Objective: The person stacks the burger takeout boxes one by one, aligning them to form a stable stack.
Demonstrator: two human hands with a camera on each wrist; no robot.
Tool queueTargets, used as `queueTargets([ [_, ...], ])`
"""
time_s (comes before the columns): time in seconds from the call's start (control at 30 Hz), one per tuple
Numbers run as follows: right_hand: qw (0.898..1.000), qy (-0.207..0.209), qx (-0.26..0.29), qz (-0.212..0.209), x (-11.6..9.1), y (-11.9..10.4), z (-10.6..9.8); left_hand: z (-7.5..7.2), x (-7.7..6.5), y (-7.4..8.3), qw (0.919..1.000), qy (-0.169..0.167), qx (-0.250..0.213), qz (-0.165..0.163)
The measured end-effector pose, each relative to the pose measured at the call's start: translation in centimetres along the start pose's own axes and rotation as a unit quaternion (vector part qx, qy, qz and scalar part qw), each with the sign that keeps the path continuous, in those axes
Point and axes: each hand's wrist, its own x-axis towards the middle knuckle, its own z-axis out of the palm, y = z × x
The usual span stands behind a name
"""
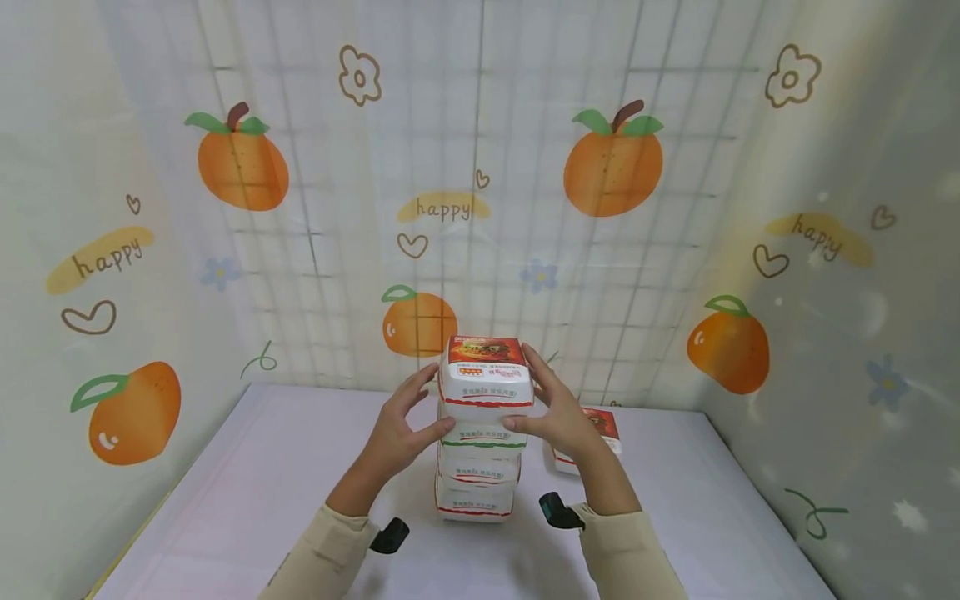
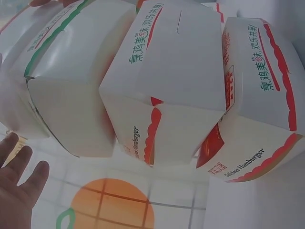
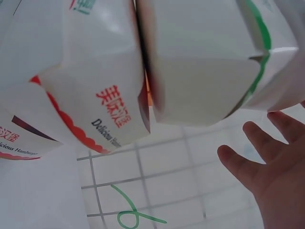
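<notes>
Several white paper hamburger boxes stand in one stack at the middle of the table. The top box (image 1: 487, 392) has a red burger picture on its lid and juts a little to the right. Under it is a box with green trim (image 1: 483, 435), and red-trimmed boxes (image 1: 474, 505) form the base. My left hand (image 1: 397, 427) is at the stack's left, its thumb by the green-trimmed box; in the left wrist view its fingers (image 2: 35, 181) are spread beside the boxes. Opposite, my right hand (image 1: 561, 418) has its thumb over the front and straight fingers (image 3: 238, 162) alongside.
Another hamburger box (image 1: 604, 425) sits behind my right forearm, partly hidden by it. The white table (image 1: 300, 450) meets a curtain (image 1: 480, 275) printed with oranges at the back and sides. Dark wrist devices (image 1: 561, 510) stick out from both sleeves.
</notes>
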Motion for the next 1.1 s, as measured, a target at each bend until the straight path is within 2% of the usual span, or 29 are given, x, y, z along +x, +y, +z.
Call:
queueTargets([
  [0.13,1.000,-0.002,0.001,0.015,-0.1,-0.4,0.0,-0.1,0.0,0.2,1.0000,-0.002,-0.002,0.002],
  [0.23,1.000,-0.006,-0.001,0.016,-0.4,-1.5,-0.1,-0.1,0.0,0.3,1.0000,-0.004,0.000,0.006],
  [0.37,1.000,-0.010,-0.004,0.008,-0.8,-3.0,-0.2,0.0,0.0,0.1,0.9999,-0.003,0.000,0.013],
  [0.5,1.000,-0.010,-0.004,-0.002,-0.9,-3.3,-0.3,0.0,0.1,0.1,0.9999,-0.003,-0.003,0.011],
  [0.77,1.000,-0.009,-0.014,-0.015,-1.1,-2.2,-1.0,-0.2,0.4,0.3,0.9999,0.000,0.002,0.011],
  [0.97,0.998,-0.003,-0.009,-0.056,-0.9,0.1,-2.2,-0.3,0.6,0.4,0.9999,-0.005,0.011,0.004],
  [1.1,0.998,0.016,-0.024,-0.051,-0.8,1.4,-3.0,-0.4,0.8,0.5,0.9998,-0.003,0.019,0.002],
])
